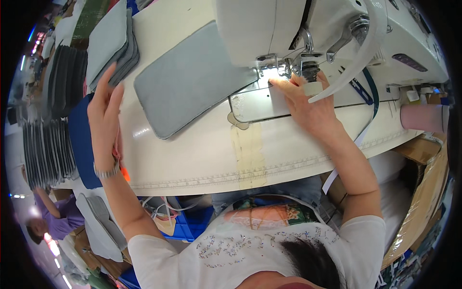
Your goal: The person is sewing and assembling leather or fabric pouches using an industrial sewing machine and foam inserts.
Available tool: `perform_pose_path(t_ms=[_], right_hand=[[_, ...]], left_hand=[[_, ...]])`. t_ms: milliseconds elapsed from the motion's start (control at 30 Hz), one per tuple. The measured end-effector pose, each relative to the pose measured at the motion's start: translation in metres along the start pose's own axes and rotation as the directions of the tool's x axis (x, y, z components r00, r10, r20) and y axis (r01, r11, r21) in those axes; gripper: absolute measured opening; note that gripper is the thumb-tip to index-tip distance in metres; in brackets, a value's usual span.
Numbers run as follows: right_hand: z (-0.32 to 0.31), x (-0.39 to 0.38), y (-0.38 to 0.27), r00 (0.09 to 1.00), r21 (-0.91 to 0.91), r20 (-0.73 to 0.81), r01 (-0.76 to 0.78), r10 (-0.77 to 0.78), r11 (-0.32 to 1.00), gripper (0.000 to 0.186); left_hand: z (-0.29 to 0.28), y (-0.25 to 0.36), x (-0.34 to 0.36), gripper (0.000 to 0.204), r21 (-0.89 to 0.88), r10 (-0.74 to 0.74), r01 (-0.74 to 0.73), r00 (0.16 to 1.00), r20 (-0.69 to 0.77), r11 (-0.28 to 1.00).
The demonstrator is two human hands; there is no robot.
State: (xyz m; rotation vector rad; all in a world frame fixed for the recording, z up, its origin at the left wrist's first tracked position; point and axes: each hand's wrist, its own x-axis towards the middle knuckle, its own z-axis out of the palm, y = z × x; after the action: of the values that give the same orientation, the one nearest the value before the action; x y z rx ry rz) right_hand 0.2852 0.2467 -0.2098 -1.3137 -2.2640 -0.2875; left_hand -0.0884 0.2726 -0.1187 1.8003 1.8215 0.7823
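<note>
A grey, round-cornered fabric panel point(185, 79) lies tilted on the table, its right corner at the lit presser foot point(269, 67) of a white sewing machine point(269, 29). My right hand point(310, 108) rests over the metal needle plate point(255, 103), fingers stretched toward the presser foot. Some of those fingers are hidden behind the machine's tension knob and white tube point(353, 77). My left hand point(103, 106) is raised at the table's left side, fingers extended and apart, holding nothing. It is beside a stack of grey panels point(113, 43) and a navy piece of fabric point(81, 139).
More grey panels point(48, 151) stand in rows at the far left. A ruler strip point(202, 182) runs along the table's near edge. At right are a pink cup point(421, 118), a cardboard box point(418, 188) and a hanging white strap point(332, 180). Another person point(62, 209) is at lower left.
</note>
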Motion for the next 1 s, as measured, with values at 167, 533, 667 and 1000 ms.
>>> perform_pose_path(t_ms=[167, 533, 667, 1000], right_hand=[[-0.005, 0.002, -0.002, 0.998, 0.009, -0.053, 0.027, -0.027, 1.0, 0.015], [-0.003, -0.004, -0.001, 1.0, 0.009, 0.022, 0.002, -0.002, 1.0, 0.011], [-0.008, 0.0, -0.004, 0.998, 0.037, 0.049, -0.038, 0.037, 0.999, 0.011], [-0.009, 0.002, -0.012, 0.998, 0.211, 0.035, 0.045, -0.054, 0.976, 0.025]], left_hand=[[0.023, -0.009, 0.069, 0.053, 0.002, 0.232, -0.243, 0.929, 0.289, 0.97], [0.028, -0.004, 0.018, 0.076, -0.292, 0.025, 0.154, 0.849, 0.528, 0.944], [0.024, -0.006, 0.017, 0.075, -0.277, 0.02, 0.144, 0.858, 0.513, 0.95], [0.03, 0.005, -0.031, 0.097, -0.505, 0.034, 0.312, 0.825, 0.564, 0.805]])
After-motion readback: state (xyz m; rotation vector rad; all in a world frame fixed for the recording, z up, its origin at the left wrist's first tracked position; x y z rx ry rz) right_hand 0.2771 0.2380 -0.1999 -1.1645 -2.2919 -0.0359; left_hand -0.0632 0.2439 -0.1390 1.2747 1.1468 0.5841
